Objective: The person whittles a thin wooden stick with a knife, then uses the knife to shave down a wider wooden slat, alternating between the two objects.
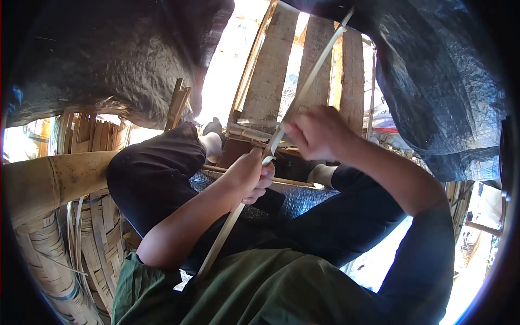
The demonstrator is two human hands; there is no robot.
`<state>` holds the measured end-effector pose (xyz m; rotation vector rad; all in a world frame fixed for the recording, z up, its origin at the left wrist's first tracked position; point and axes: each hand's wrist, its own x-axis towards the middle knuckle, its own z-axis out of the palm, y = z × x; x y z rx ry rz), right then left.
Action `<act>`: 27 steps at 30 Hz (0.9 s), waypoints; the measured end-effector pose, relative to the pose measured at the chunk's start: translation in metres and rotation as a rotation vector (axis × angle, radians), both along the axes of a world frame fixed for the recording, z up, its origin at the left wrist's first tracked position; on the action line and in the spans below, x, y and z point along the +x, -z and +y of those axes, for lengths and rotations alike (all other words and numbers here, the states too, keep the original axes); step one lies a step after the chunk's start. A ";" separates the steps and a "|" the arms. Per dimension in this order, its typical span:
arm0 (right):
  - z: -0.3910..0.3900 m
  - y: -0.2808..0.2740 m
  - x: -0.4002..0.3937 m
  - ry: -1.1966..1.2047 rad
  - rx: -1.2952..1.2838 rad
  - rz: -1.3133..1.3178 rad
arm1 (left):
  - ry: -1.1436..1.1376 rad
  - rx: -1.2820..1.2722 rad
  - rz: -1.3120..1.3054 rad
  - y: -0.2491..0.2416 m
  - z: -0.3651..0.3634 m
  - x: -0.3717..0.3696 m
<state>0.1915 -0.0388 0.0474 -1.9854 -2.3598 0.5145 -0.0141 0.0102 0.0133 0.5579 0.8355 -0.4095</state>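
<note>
A long pale strip (309, 81) runs diagonally from the top centre down to the lap. My left hand (252, 177) is wrapped round it near the middle of the view. Beside the left fingers, a thin curled piece stands off the strip. Just above and to the right, my right hand (319, 132) is closed, with its fingertips close to the strip. The right hand is slightly blurred, and what lies between its fingers is hidden.
Upright wooden slats (271, 65) stand in front of the feet. A thick bamboo pole (59, 181) lies at the left above woven bamboo baskets (49, 249). Dark plastic sheeting (124, 59) hangs at both sides. A shiny sheet (298, 199) lies between the legs.
</note>
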 end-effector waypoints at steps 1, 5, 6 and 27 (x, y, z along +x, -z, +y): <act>0.006 0.005 0.008 0.050 0.046 0.035 | -0.028 -0.032 -0.027 0.003 0.000 0.000; 0.017 0.007 0.036 0.201 0.121 -0.077 | -0.048 -0.086 -0.077 0.009 -0.004 0.001; 0.015 0.004 0.031 0.198 0.124 -0.076 | -0.063 -0.163 -0.121 0.011 -0.003 0.000; -0.009 0.004 -0.001 0.225 0.101 0.105 | -0.032 -0.211 -0.103 -0.015 0.006 -0.002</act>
